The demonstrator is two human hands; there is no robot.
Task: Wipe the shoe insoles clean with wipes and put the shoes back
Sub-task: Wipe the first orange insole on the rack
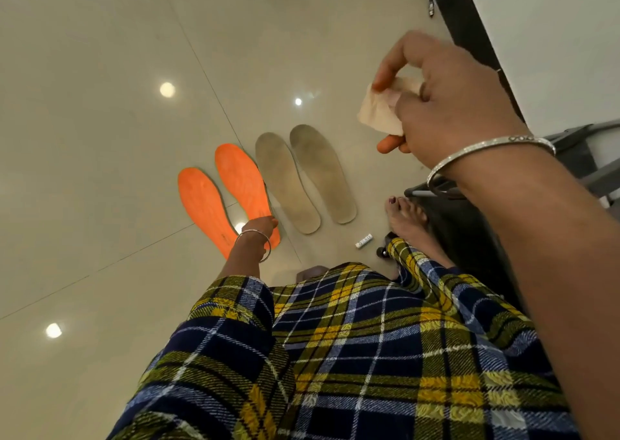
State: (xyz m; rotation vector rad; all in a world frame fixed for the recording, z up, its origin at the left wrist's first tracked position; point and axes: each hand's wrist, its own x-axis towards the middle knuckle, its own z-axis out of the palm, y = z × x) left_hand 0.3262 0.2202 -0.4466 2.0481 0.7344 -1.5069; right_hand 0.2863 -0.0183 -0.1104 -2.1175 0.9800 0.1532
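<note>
Fingers [394,67] of my right hand [449,104], upper right of the frame, are curled and pinch a crumpled wipe [377,112] between thumb and forefinger. The hand is raised, well apart from the floor [100,110]. My left hand [261,226], low centre, reaches the heel end of the inner orange insole [240,177]. From this angle I cannot tell whether it grips the edge or only rests on it.

Work position: four insoles lie flat in a row at frame centre. From the left they are the outer orange insole [201,201], the inner orange insole, then two grey-beige insoles [285,177]. No shoes are in view.

Hazards, as I judge them:
1. The floor is glossy tile and reflects ceiling lights. A thin insole may slide under a wiping stroke unless its heel is held down.
2. The wipe looks tan and bunched. A soiled face would likely smear dirt back, so refold it to a cleaner face.
3. A small white tube [364,240] lies near my bare foot [407,218]. A shift of the foot could knock it away.

Materials: the orange surfaces are bright, matt and faintly textured. The grey-beige ones look felt-like, with darker worn patches. All four are long, with rounded ends and a narrowed waist.
</note>
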